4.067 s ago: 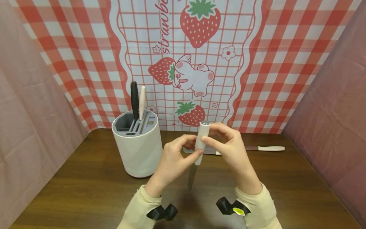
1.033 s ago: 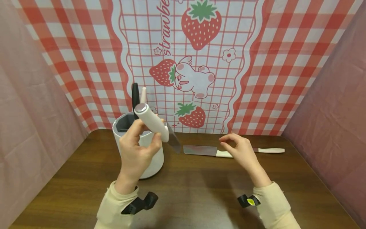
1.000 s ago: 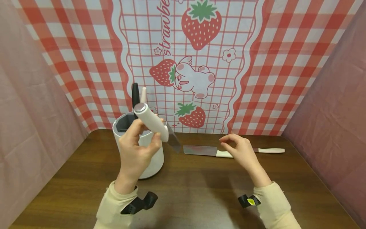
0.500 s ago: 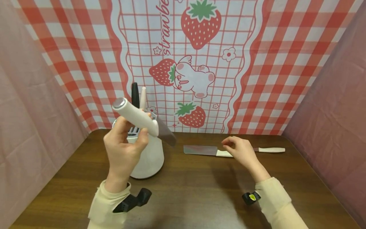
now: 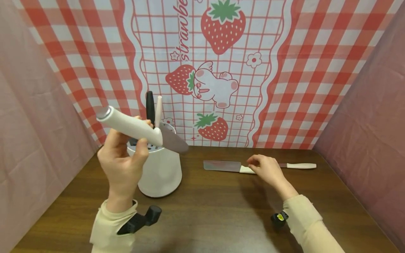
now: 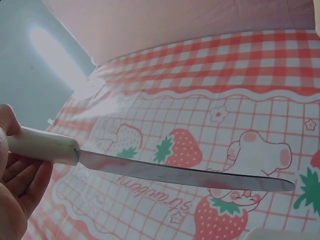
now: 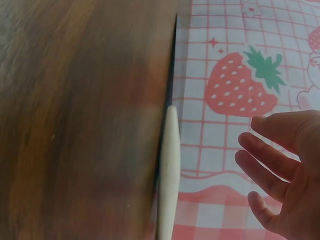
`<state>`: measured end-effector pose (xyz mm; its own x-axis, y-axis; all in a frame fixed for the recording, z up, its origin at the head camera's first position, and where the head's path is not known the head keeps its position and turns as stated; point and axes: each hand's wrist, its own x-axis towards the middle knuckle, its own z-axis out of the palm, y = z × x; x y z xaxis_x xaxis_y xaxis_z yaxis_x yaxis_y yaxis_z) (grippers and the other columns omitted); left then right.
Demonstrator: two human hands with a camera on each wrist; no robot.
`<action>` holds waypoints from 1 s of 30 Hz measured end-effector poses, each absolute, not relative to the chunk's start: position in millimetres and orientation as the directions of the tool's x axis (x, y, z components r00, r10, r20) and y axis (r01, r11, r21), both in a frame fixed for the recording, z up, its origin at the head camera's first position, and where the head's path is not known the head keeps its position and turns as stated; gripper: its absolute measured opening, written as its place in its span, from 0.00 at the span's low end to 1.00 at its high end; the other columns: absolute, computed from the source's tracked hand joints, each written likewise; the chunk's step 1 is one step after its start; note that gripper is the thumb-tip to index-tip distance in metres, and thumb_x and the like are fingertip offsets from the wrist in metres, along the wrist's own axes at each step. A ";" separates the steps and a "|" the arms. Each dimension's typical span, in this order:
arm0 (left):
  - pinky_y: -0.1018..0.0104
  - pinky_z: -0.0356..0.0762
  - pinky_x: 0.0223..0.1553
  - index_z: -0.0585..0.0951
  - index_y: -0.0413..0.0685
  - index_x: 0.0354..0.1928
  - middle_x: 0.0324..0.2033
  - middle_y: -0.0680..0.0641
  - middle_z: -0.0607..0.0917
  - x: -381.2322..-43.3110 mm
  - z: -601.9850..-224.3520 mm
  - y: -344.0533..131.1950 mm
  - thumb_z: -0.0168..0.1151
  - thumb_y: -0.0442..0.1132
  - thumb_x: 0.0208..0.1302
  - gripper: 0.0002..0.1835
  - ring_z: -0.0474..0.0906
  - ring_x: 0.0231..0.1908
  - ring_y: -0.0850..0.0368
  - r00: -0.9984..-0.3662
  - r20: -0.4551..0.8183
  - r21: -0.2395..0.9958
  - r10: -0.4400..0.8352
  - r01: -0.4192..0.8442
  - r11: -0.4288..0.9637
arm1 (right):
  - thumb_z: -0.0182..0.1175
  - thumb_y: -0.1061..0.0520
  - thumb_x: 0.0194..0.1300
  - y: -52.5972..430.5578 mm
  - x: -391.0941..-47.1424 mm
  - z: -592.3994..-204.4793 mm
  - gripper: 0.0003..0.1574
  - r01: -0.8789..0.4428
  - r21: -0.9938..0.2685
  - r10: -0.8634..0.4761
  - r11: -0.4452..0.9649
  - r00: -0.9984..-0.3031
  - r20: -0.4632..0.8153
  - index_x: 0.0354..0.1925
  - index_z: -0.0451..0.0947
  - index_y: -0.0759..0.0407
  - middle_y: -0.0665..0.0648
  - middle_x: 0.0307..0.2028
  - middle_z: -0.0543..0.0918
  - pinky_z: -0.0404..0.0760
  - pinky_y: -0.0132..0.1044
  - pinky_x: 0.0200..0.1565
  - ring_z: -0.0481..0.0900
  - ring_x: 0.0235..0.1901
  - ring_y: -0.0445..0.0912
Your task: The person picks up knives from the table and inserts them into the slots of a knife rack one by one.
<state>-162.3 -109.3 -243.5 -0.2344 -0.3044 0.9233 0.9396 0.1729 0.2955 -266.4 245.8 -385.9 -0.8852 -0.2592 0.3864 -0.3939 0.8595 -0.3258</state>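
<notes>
My left hand pinches the white handle of a kitchen knife between thumb and fingers. Its handle end points up and left, and its blade slants down to the right, in front of the knife block. The left wrist view shows the whole length of the long blade. Over the handle of a broad, square-ended knife hovers my right hand, its fingers bent and nothing between them. In the right wrist view a white-handled knife lies on the table, apart from the fingers.
The white block holds a black-handled tool and a pale-handled tool, both upright. Another white-handled knife lies at the right, partly behind my right hand. A strawberry-print cloth hangs behind the wooden table.
Both hands were on the upright knife at first. The right hand let go, moved right and lowered near the square-ended knife. The left hand carried its knife left, tilting it flatter.
</notes>
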 end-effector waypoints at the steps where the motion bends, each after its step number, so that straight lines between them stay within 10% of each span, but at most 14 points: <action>1: 0.67 0.78 0.42 0.76 0.22 0.40 0.33 0.43 0.85 -161.9 -242.8 -110.1 0.63 0.37 0.51 0.21 0.82 0.35 0.55 -0.235 0.920 0.298 -0.313 0.939 0.173 | 0.62 0.57 0.55 246.7 -267.1 -386.7 0.08 -0.393 -0.321 -0.261 0.862 -0.886 0.382 0.36 0.81 0.55 0.52 0.32 0.84 0.76 0.46 0.37 0.81 0.34 0.48; 30: 0.68 0.79 0.39 0.76 0.22 0.38 0.31 0.38 0.84 -157.3 -228.8 -126.9 0.58 0.28 0.46 0.16 0.82 0.32 0.51 -0.186 0.883 0.284 -0.430 0.943 0.175 | 0.62 0.59 0.52 283.8 -274.4 -394.5 0.13 -0.322 -0.237 -0.234 0.916 -0.913 0.335 0.39 0.80 0.60 0.57 0.34 0.82 0.74 0.52 0.38 0.80 0.37 0.54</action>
